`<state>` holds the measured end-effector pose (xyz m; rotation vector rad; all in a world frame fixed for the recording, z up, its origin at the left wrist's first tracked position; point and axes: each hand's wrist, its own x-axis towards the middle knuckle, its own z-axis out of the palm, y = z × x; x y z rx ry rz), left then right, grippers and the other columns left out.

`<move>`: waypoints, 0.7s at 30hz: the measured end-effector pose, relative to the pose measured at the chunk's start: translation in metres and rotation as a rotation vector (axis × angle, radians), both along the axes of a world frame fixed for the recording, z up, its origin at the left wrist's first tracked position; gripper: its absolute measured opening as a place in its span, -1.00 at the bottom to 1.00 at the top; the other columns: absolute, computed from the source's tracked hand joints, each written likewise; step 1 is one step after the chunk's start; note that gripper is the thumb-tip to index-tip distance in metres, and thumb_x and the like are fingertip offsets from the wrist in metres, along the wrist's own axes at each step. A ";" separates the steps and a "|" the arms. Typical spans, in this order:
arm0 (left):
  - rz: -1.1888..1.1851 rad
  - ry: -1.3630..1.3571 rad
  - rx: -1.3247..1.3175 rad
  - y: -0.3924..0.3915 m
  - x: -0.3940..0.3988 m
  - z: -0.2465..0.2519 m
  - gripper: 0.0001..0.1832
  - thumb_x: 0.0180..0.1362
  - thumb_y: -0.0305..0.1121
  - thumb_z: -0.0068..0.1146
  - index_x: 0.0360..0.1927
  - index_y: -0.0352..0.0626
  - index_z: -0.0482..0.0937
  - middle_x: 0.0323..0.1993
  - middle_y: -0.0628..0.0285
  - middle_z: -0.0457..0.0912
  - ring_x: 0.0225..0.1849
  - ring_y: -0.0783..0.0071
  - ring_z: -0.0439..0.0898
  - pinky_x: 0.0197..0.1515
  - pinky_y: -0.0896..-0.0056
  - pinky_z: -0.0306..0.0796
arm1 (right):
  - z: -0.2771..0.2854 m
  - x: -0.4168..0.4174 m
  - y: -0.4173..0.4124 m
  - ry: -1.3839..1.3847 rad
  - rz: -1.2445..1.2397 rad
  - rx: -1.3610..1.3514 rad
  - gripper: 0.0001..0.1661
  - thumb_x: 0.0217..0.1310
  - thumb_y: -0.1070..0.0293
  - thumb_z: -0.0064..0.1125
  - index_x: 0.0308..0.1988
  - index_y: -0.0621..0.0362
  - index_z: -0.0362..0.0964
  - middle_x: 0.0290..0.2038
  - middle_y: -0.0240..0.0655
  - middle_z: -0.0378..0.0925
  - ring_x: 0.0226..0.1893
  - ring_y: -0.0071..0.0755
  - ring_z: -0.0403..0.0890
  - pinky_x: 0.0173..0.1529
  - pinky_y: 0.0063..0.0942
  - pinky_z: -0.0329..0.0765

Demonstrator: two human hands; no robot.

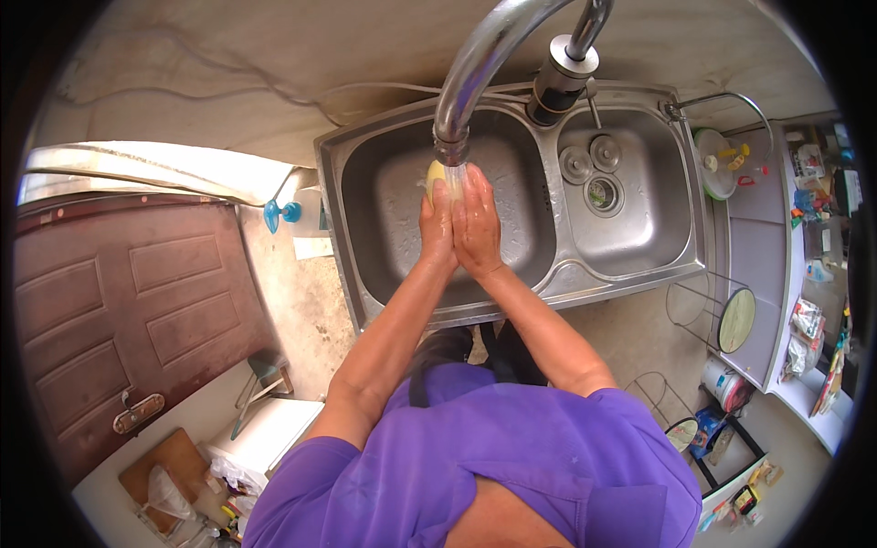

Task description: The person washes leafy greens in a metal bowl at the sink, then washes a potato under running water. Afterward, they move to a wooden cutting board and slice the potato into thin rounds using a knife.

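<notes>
My left hand and my right hand are together over the left basin of a stainless steel double sink. Between them they hold a pale yellow rounded object, mostly covered by fingers and water, so I cannot tell its kind. Water runs onto it from the spout of a chrome faucet right above. Both hands look wet, their wrists close against each other. Water drops dot the basin floor.
Two metal drain strainers lie in the right basin beside its drain, which holds green scraps. A second thin curved tap rises at the right corner. Round-seated stools and a cluttered shelf stand rightward; a brown panelled door is left.
</notes>
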<state>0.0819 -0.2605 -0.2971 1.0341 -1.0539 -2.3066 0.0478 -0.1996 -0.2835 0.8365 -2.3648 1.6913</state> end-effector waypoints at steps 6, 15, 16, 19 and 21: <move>-0.239 -0.149 0.025 -0.007 0.015 0.025 -0.47 0.23 0.18 -0.12 0.00 -0.05 0.37 -0.22 0.26 0.54 -0.26 0.47 0.56 -0.41 0.43 0.50 | 0.007 -0.042 -0.006 -0.293 0.327 0.023 -0.62 0.17 0.30 0.02 -0.09 0.36 0.43 -0.18 -0.12 0.53 -0.20 -0.08 0.57 -0.06 -0.30 0.48; -0.491 -0.085 0.538 -0.023 0.021 0.018 -0.34 0.14 0.39 -0.22 -0.07 0.02 0.46 -0.36 0.23 0.57 -0.52 0.35 0.56 -0.61 0.57 0.44 | -0.058 -0.069 -0.013 -1.630 0.575 -0.547 -0.72 0.17 0.16 0.04 -0.37 0.13 0.51 -0.48 -0.34 0.54 -0.45 -0.46 0.56 -0.39 -0.40 0.49; -0.463 -0.197 0.466 -0.021 0.018 0.030 -0.36 0.15 0.36 -0.19 -0.05 0.02 0.45 -0.34 0.23 0.57 -0.50 0.37 0.56 -0.59 0.57 0.44 | -0.066 -0.066 -0.016 -1.593 0.433 -0.559 -0.70 0.16 0.13 0.05 -0.38 0.13 0.51 -0.50 -0.35 0.54 -0.46 -0.45 0.56 -0.41 -0.39 0.49; -0.421 -0.374 -0.019 -0.010 0.021 0.031 -0.41 0.17 0.28 -0.11 0.00 0.00 0.40 -0.25 0.25 0.55 -0.40 0.41 0.57 -0.54 0.59 0.47 | -0.079 -0.065 -0.021 -1.385 0.194 -0.335 -0.74 0.15 0.20 0.02 -0.36 0.15 0.50 -0.52 -0.26 0.54 -0.50 -0.22 0.57 -0.37 -0.25 0.50; -0.374 -0.402 -0.183 -0.006 0.023 0.025 -0.46 0.19 0.19 -0.04 0.01 -0.01 0.38 -0.21 0.26 0.54 -0.33 0.45 0.57 -0.50 0.58 0.49 | -0.083 -0.058 -0.020 -0.926 0.137 0.030 -0.74 0.15 0.23 -0.01 -0.30 0.18 0.49 -0.42 -0.17 0.54 -0.42 -0.06 0.56 -0.28 -0.18 0.49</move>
